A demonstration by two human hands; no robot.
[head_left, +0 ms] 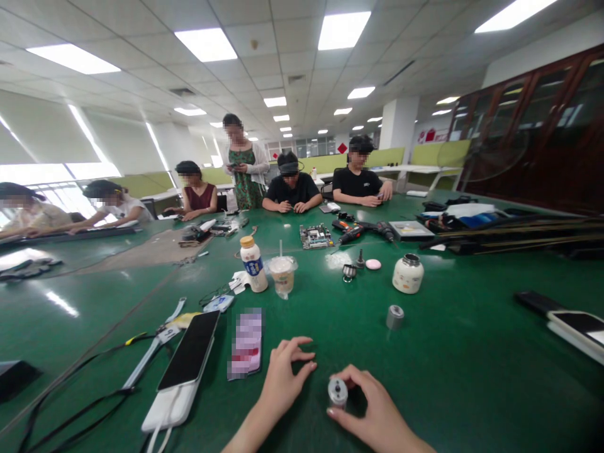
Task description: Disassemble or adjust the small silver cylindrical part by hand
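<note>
Between the thumb and fingers of my right hand (372,406) is a small silver metal cylinder (337,391), its round top with dark holes facing up. My left hand (289,371) hovers or rests just left of it, fingers curved and apart, with nothing in them. A second silver cylinder (395,317) stands on the green table (453,352) farther off to the right. Beyond that stands a white bottle-shaped container (408,274) with an open dark mouth. A phone with a lit, blurred screen (245,345) lies left of my left hand.
At left, a black-screened phone (191,349) lies on a white power bank (172,402), near straps and cables. Ahead are a drink bottle (253,264), a plastic cup with a straw (283,275), a circuit board (316,236) and power drills (361,231). Several people sit around the table.
</note>
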